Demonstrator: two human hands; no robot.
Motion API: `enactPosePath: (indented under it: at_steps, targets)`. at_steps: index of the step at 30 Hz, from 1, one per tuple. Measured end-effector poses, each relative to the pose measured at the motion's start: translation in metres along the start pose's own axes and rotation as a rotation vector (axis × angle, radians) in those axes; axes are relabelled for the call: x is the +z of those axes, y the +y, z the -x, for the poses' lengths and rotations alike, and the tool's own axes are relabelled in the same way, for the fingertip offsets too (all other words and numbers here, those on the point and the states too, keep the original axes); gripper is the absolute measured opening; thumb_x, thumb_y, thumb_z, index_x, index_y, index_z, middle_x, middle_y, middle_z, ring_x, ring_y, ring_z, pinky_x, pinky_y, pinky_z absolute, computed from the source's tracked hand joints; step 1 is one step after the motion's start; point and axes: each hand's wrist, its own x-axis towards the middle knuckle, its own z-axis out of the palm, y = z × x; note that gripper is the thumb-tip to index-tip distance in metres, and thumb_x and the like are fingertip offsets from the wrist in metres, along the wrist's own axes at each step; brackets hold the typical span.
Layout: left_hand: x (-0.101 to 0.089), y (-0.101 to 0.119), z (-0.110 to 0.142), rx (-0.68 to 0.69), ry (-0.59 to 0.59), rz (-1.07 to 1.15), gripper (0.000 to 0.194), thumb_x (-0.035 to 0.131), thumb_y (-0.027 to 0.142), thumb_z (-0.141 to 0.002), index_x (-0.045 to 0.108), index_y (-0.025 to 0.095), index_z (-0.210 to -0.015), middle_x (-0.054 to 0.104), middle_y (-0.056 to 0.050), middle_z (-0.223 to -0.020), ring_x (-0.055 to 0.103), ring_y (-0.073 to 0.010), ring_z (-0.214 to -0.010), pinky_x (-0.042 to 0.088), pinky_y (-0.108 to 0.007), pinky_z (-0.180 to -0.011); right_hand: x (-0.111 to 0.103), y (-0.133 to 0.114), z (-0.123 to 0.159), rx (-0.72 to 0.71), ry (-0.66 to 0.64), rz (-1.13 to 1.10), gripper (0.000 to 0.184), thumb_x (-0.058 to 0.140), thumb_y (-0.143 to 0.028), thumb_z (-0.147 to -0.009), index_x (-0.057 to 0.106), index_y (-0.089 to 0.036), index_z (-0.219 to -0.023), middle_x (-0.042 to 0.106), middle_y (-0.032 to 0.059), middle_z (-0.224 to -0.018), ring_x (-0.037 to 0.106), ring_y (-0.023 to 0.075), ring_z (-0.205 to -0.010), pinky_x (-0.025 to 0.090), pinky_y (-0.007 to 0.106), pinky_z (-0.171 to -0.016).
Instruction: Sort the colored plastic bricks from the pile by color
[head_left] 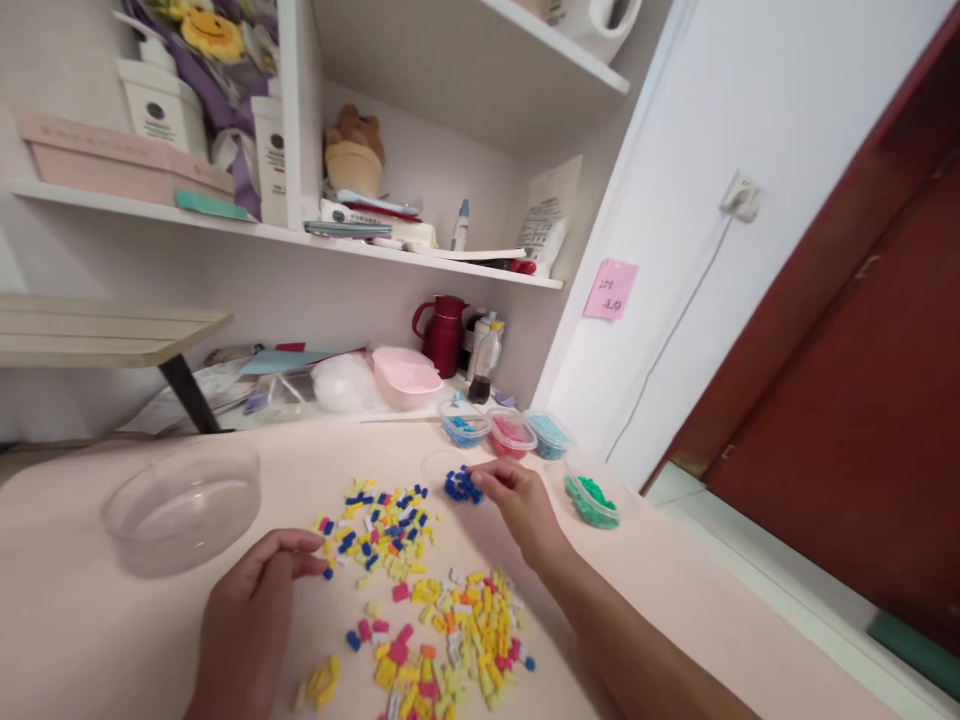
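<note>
My left hand (pixel 259 605) hovers low at the left edge of a scattered group of small toy bricks (pixel 390 530), thumb and forefinger slightly apart. A dark blue brick (pixel 328 573) lies right by its thumb tip. My right hand (pixel 525 505) is over a small heap of dark blue bricks (pixel 461 486), its thumb and forefinger pinched together. What those fingertips hold, if anything, is hidden. A faint clear rim shows around the heap. Nearer to me spreads a second group of mostly yellow bricks (pixel 484 625), mixed with pink, orange and white ones.
Clear tubs of blue bricks (pixel 465 430), pink bricks (pixel 511 432), light blue bricks (pixel 549 435) and green bricks (pixel 594 500) line the table's far right. A round clear bowl (pixel 184 515) stands at left. Behind are a pink box (pixel 405 378), a red jug (pixel 444 335) and shelves (pixel 427 262).
</note>
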Motion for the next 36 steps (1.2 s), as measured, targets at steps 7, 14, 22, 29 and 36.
enactPosePath:
  at_steps: [7,14,22,29,36]
  targets:
    - [-0.001,0.005,0.002,-0.002,-0.001,-0.040,0.023,0.045,0.034,-0.070,0.066,0.026,-0.077,0.074,0.000,-0.066,0.070,-0.0272,-0.086,0.045,-0.038,-0.083,-0.010,0.031,-0.023,0.023,0.233,0.031,0.029,0.067,-0.043,-0.075,0.076,-0.016,-0.081,0.072,0.0077,-0.082,0.063,0.0226,-0.079,0.047,0.034,-0.075]
    - [0.000,0.003,0.001,0.004,-0.001,-0.017,0.022,0.046,0.033,-0.070,0.066,0.025,-0.076,0.073,-0.001,-0.065,0.069,-0.0272,-0.084,0.046,-0.038,-0.083,-0.002,0.035,-0.021,-0.037,0.197,0.055,0.025,0.070,-0.040,-0.071,0.078,-0.020,-0.085,0.071,0.0068,-0.088,0.061,0.0211,-0.079,0.048,0.034,-0.076]
    - [0.002,-0.003,0.001,0.025,-0.014,0.020,0.021,0.047,0.031,-0.069,0.066,0.025,-0.075,0.072,0.000,-0.064,0.068,-0.0251,-0.080,0.045,-0.035,-0.080,-0.007,0.009,0.001,-0.031,0.147,-0.019,0.032,0.063,-0.046,-0.082,0.073,-0.018,-0.093,0.071,0.0061,-0.084,0.060,0.0202,-0.075,0.048,0.032,-0.068]
    - [0.004,-0.004,0.005,0.046,-0.016,0.075,0.019,0.046,0.028,-0.070,0.065,0.023,-0.071,0.070,0.000,-0.061,0.067,-0.0218,-0.074,0.044,-0.031,-0.074,0.020,-0.028,0.043,-0.464,-0.410,0.289,0.022,0.053,-0.024,-0.094,0.072,-0.026,-0.103,0.069,0.0050,-0.098,0.060,0.0196,-0.093,0.045,0.035,-0.084]
    - [0.006,-0.001,0.007,0.060,-0.021,0.116,0.019,0.045,0.024,-0.071,0.065,0.023,-0.070,0.069,0.001,-0.060,0.066,-0.0198,-0.069,0.044,-0.029,-0.071,0.054,-0.039,0.079,-0.577,-0.654,0.513,0.036,0.060,-0.028,-0.092,0.059,-0.029,-0.129,0.062,0.0062,-0.117,0.055,0.0215,-0.105,0.042,0.038,-0.091]
